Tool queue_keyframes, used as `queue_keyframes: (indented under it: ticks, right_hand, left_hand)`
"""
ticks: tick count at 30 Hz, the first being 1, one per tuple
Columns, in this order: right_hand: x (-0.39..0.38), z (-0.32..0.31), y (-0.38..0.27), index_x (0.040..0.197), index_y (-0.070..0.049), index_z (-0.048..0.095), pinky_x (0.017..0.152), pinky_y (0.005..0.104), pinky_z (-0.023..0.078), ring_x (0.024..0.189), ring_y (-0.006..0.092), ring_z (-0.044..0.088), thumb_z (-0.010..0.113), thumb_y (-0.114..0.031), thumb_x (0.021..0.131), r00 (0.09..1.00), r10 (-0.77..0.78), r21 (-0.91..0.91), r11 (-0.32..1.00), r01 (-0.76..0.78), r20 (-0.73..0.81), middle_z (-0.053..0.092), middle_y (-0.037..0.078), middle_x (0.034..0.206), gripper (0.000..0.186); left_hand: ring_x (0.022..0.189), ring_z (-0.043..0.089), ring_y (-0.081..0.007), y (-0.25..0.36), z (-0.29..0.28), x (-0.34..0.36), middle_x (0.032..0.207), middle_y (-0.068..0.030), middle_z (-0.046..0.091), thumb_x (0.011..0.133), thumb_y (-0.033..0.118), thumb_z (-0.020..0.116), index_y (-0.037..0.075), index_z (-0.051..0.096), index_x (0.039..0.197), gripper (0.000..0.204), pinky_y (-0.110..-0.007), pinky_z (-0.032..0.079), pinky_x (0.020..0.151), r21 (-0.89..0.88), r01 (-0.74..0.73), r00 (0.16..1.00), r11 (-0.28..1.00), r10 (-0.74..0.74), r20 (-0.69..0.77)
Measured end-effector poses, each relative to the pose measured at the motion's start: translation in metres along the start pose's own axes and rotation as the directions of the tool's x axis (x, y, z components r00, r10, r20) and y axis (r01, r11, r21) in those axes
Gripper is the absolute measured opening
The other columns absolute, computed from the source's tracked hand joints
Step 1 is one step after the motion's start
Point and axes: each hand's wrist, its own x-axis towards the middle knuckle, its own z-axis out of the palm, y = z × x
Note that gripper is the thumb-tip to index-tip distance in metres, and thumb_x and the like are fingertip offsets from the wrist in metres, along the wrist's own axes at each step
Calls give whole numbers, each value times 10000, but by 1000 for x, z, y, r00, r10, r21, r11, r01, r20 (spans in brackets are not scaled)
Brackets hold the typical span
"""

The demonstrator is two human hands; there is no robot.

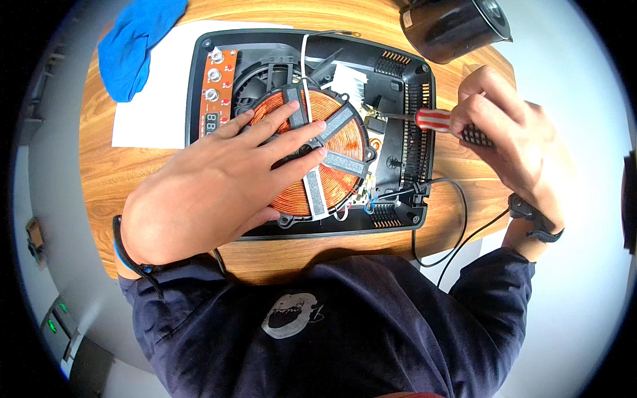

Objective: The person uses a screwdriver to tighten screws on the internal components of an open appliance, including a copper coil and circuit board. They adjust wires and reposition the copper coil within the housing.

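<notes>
An opened induction cooker (388,79) with a black plastic housing lies on the table, its inside exposed. My left hand (212,176) rests with spread fingers on the round copper coil (348,132) and hides part of it. In my right hand (504,123) is a screwdriver (434,120) with a red, white and black handle. Its shaft points left over the housing's right rim, toward the circuit board beside the coil; whether the tip touches a part I cannot tell. A white strap (304,56) crosses the coil. An orange control board (213,109) sits at the housing's left.
At the table's (119,192) far right stands a black pitcher (448,33). A blue cloth (133,56) lies on a white sheet (156,126) at the far left. A black cord (466,205) loops out from the housing's right side toward me.
</notes>
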Motion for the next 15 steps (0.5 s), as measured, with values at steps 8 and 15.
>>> queue_keyframes:
  ticks: [8,15]
  right_hand:
    - [15,8,-4,1240,-82,743,817,438,689,917,341,853,861,-433,1015,996,80,-117,989,-85,-47,778,85,1179,433]
    - [15,5,6,1237,-89,734,812,438,690,854,323,833,882,-467,1007,999,-36,10,999,37,-33,779,92,1175,467]
  left_hand:
    - [1790,301,-427,0,5,-3,1928,-88,358,911,264,957,125,466,1797,1022,-577,359,1443,-18,14,1000,1000,-14,-15]
    - [1782,305,-448,-2,4,-3,1924,-99,363,903,262,963,121,466,1801,1036,-579,361,1440,-12,-13,999,1000,13,-39]
